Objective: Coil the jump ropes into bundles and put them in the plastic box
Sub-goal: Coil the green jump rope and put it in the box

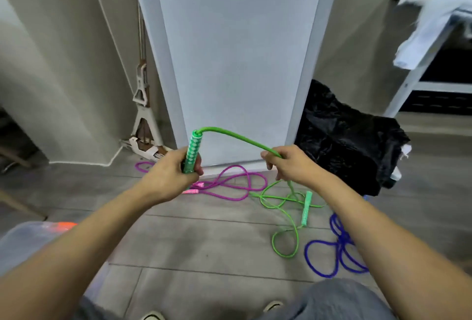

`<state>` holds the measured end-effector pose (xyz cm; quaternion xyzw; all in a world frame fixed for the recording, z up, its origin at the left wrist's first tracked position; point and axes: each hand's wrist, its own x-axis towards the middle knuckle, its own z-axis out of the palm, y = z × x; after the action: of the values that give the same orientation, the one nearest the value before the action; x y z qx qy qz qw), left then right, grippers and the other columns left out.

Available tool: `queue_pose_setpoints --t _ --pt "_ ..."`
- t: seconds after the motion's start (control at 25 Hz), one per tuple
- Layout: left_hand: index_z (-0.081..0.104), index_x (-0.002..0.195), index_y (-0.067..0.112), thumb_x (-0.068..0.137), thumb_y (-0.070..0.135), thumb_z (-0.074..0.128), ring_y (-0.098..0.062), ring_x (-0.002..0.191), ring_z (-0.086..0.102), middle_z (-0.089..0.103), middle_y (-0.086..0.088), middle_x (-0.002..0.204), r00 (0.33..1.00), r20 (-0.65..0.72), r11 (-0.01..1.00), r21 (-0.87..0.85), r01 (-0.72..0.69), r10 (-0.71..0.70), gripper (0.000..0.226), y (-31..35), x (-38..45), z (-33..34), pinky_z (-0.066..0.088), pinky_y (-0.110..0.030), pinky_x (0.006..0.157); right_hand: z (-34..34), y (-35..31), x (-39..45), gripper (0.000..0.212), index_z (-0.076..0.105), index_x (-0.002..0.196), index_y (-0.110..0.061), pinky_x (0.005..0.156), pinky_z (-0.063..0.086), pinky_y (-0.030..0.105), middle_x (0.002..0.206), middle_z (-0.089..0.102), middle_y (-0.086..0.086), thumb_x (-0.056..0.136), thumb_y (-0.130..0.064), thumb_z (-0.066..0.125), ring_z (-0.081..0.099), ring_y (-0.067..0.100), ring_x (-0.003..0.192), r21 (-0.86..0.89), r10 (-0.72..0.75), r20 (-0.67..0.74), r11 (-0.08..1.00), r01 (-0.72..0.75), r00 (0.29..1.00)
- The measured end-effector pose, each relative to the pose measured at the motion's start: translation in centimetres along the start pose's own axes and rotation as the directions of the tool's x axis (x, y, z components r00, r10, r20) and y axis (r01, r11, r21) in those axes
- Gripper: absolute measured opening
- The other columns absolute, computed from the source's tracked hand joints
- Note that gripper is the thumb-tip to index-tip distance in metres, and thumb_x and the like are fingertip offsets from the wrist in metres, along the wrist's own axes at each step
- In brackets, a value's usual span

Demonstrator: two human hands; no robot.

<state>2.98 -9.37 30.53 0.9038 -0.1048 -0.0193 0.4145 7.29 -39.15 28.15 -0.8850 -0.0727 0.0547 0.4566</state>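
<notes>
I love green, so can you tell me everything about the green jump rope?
The green jump rope is a thin, shiny cord with two patterned green-and-white handles. The left hand grips one handle upright; the cord arcs from its top to the right hand, which pinches it. The rest lies in loose loops on the grey floor with the other handle.

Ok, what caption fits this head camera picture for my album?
Left hand grips the green rope handle, right hand holds its cord; purple and blue ropes wait.
</notes>
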Motion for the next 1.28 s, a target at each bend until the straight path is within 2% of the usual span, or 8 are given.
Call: queue_pose_setpoints --t 0.24,0.36,0.52,0.64,0.8,1.0,1.16,1.28 --pt "0.063 0.075 0.014 0.072 0.01 0.069 -0.03 0.085 0.07 0.073 -0.013 0.081 0.991 0.063 0.966 -0.224 0.132 -0.121 0.007 0.9 -4.3 -1.3 0.054 -0.049 0.091 -3.3 -11.9 -3.1 0.026 0.057 0.08 -0.015 0.045 0.012 0.022 0.06 0.025 -0.001 0.102 -0.019 0.044 0.017 0.011 0.043 0.451 -0.1 0.013 0.889 0.084 0.995" --pt "0.063 0.085 0.005 0.091 -0.007 0.052 -0.026 0.079 0.068 0.072 -0.012 0.081 0.992 0.107 0.885 -0.452 0.11 -0.069 0.018 3.5 -4.7 -1.8 0.056 -0.038 0.085 -2.0 -14.9 -2.9 0.035 0.059 0.078 -0.02 0.039 0.022 0.019 0.061 0.038 -0.002 0.106 -0.015 0.039 0.028 0.005 0.04 0.213 -0.19 -0.143 0.952 0.218 0.971" --pt "0.06 0.093 0.008 0.106 0.019 0.041 -0.021 0.055 0.045 0.042 -0.003 0.065 0.985 0.168 0.725 -0.683 0.088 0.038 0.026 5.2 -4.5 -2.2 0.048 -0.031 0.058 1.5 -15.4 -2.6 0.032 0.062 0.079 -0.021 0.043 0.028 0.013 0.056 0.046 -0.011 0.105 -0.014 0.044 0.037 0.002 0.04 0.165 -0.232 -0.206 0.949 0.268 0.95" --pt "0.055 0.09 0.012 0.108 0.023 0.036 -0.011 0.044 0.021 0.026 0.002 0.059 0.993 -0.091 0.704 -0.71 -0.015 -0.07 0.028 3.3 -3.1 -2.8 0.021 -0.022 0.046 1.8 -13.4 -2.7 0.026 0.067 0.082 -0.012 0.043 0.029 0.016 0.049 0.044 -0.011 0.103 -0.014 0.051 0.036 0.006 0.042 0.227 -0.174 -0.063 0.956 0.184 0.983" --pt "0.06 0.098 0.016 0.108 0.029 0.037 -0.005 0.038 0.014 0.024 0.009 0.049 0.856 -0.359 0.598 -0.798 -0.075 -0.371 0.029 0.0 -1.3 -5.8 0.013 -0.016 0.043 0.2 -10.1 -3.5 0.027 0.07 0.09 -0.004 0.046 0.025 0.027 0.06 0.035 0.007 0.104 -0.015 0.05 0.03 0.017 0.05 0.079 -0.077 0.119 0.995 0.068 0.99" --pt "0.064 0.102 0.006 0.102 0.015 0.033 -0.008 0.038 0.014 0.028 0.005 0.052 0.889 -0.125 0.519 -0.844 0.139 -0.441 0.032 -0.5 -0.6 -5.2 0.011 -0.017 0.043 2.9 -11.3 -1.6 0.029 0.064 0.082 -0.012 0.044 0.027 0.018 0.044 0.039 -0.013 0.104 -0.015 0.047 0.034 0.004 0.039 0.036 -0.148 -0.184 0.987 0.158 0.972" --pt "0.074 0.097 0.005 0.101 0.014 0.041 -0.016 0.051 0.047 0.057 -0.005 0.075 0.947 0.007 0.615 -0.759 0.214 -0.321 0.034 0.8 -1.6 -4.3 0.038 -0.024 0.045 8.3 -14.1 -1.8 0.027 0.058 0.08 -0.02 0.053 0.033 0.03 0.052 0.051 -0.017 0.104 -0.023 0.045 0.04 0.006 0.048 -0.057 -0.242 -0.184 0.97 0.236 0.953" --pt "0.071 0.108 0.003 0.105 0.02 0.044 -0.024 0.078 0.065 0.069 -0.011 0.098 0.97 0.059 0.636 -0.746 0.2 -0.235 0.032 1.5 -2.8 -3.4 0.059 -0.034 0.067 10.4 -15.1 -2.5 0.028 0.053 0.082 -0.02 0.064 0.043 0.039 0.064 0.057 -0.006 0.105 -0.033 0.043 0.051 0.016 0.062 -0.13 -0.288 -0.139 0.954 0.271 0.947"
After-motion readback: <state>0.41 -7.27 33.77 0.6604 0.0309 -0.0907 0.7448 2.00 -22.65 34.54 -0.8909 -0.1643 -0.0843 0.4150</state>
